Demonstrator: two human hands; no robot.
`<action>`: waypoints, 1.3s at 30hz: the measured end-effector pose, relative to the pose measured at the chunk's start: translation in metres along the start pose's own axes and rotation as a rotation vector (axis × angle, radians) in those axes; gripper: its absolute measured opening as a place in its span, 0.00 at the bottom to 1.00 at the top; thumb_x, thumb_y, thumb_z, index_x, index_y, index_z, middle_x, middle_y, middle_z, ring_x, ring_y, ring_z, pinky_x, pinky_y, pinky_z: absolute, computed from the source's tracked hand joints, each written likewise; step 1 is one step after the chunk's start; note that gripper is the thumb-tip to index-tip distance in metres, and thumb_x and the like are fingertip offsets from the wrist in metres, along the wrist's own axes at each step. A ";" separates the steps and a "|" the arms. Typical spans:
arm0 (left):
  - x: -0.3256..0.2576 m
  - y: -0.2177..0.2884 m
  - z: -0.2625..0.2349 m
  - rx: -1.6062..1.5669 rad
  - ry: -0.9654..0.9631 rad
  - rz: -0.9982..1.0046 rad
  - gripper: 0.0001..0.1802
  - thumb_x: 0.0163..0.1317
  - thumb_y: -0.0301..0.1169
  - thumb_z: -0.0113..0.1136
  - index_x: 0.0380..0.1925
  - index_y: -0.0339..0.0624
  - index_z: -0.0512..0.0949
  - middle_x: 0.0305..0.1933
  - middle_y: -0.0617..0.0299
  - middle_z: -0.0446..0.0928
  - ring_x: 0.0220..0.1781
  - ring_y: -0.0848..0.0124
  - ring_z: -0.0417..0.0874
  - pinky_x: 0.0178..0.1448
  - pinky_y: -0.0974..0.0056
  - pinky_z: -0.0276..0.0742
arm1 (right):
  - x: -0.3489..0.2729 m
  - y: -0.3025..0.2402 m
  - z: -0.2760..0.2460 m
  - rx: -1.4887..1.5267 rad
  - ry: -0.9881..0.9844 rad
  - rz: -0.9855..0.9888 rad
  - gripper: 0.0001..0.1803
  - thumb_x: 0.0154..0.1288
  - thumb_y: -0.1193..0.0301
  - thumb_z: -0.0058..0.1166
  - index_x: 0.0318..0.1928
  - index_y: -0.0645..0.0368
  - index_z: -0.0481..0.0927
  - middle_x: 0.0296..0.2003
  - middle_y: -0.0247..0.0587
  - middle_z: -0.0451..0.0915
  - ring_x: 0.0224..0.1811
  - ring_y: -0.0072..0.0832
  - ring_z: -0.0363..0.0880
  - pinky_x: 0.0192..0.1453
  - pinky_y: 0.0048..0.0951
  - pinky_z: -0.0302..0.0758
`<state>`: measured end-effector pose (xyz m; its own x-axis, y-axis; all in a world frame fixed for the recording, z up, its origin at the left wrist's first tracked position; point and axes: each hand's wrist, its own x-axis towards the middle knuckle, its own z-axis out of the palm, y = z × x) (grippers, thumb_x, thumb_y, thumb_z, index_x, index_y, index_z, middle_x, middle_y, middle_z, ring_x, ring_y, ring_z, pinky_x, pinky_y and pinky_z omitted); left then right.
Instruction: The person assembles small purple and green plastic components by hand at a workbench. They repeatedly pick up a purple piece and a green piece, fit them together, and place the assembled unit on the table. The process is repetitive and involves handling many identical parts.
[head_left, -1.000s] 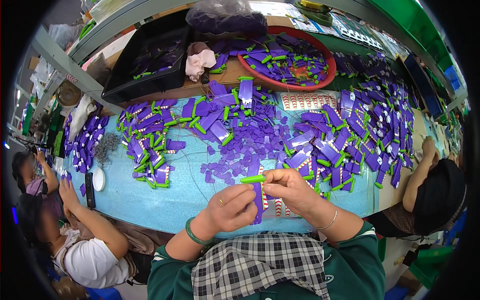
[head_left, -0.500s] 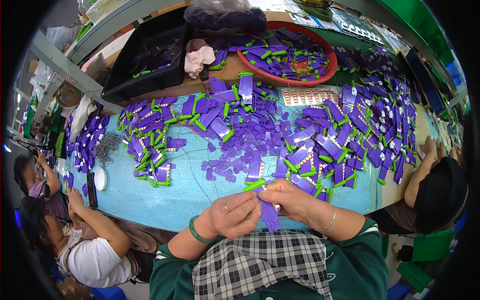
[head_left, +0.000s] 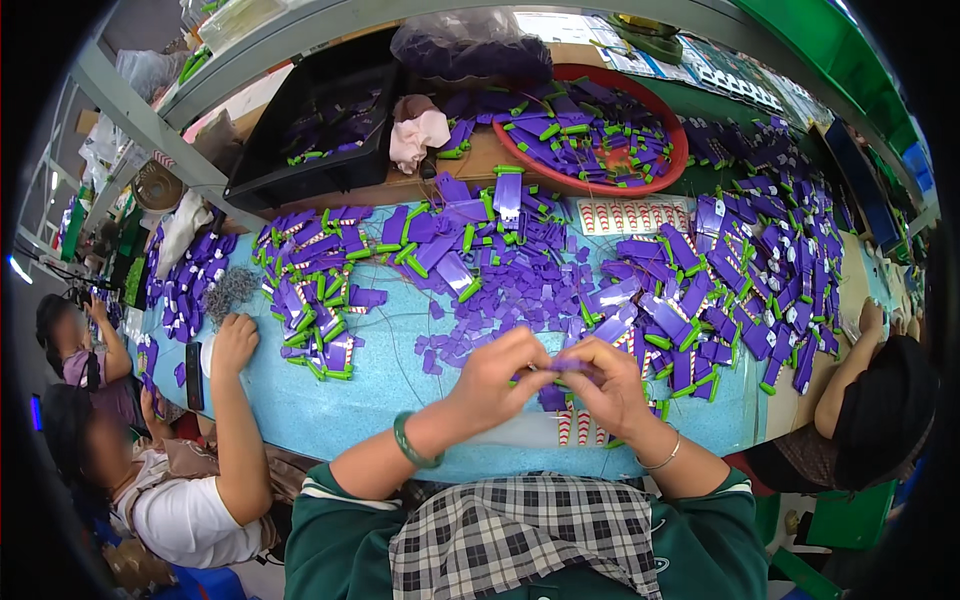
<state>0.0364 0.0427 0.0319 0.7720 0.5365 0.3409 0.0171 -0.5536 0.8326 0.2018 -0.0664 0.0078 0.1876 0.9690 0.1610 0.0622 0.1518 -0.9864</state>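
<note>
Purple is everywhere on the light blue surface (head_left: 330, 400). At the far left a co-worker's hand (head_left: 234, 343) lies flat on it beside a dark phone (head_left: 194, 375), with a small grey tangle of bits (head_left: 232, 290) just beyond. Next comes a heap of purple pieces with green ends (head_left: 310, 300), and behind it a black tray (head_left: 320, 130) holding a few more.

In the middle, close to the near edge, the person's own two hands meet. The left hand (head_left: 497, 372), with a green bangle (head_left: 408, 443) on its wrist, has its fingers curled and pinched shut on one end of a small purple piece (head_left: 568, 366). The right hand (head_left: 612, 385), wearing a thin bracelet (head_left: 665, 458), is closed on the other end of the same piece, so the fingertips of both hands nearly touch. The piece is held just above the surface, over a white sheet with red and white stripes (head_left: 577, 425).

Behind the hands lies a scatter of loose purple scraps (head_left: 500, 300). Further back a red round tray (head_left: 590, 125) is full of the purple and green pieces. To the right stands a dense spread of purple pieces (head_left: 740, 270), and at the right edge another person's forearm (head_left: 850, 365) rests on the surface.
</note>
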 end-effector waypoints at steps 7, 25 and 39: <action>0.081 -0.082 -0.042 0.869 0.125 0.004 0.04 0.53 0.26 0.62 0.28 0.38 0.79 0.35 0.54 0.73 0.35 0.56 0.79 0.38 0.53 0.74 | 0.005 0.014 -0.004 0.301 0.172 0.073 0.18 0.63 0.85 0.45 0.54 0.66 0.71 0.43 0.36 0.69 0.44 0.23 0.74 0.47 0.29 0.84; -0.026 -0.022 0.006 -0.846 0.293 -0.450 0.10 0.61 0.17 0.56 0.43 0.33 0.78 0.41 0.55 0.81 0.44 0.67 0.84 0.51 0.62 0.82 | 0.000 -0.004 0.006 -0.404 0.142 -0.236 0.27 0.50 0.85 0.60 0.52 0.48 0.82 0.26 0.33 0.70 0.27 0.23 0.69 0.29 0.24 0.67; -0.068 -0.006 0.011 -0.764 -0.021 -0.621 0.10 0.60 0.18 0.60 0.43 0.33 0.79 0.43 0.58 0.81 0.43 0.75 0.82 0.48 0.71 0.79 | -0.006 -0.023 -0.002 -0.354 -0.459 0.189 0.19 0.50 0.80 0.63 0.45 0.57 0.83 0.31 0.39 0.79 0.31 0.25 0.77 0.30 0.27 0.73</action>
<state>-0.0091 0.0031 -0.0012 0.7763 0.5770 -0.2538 0.0136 0.3872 0.9219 0.2009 -0.0757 0.0301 -0.2097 0.9699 -0.1235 0.4056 -0.0286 -0.9136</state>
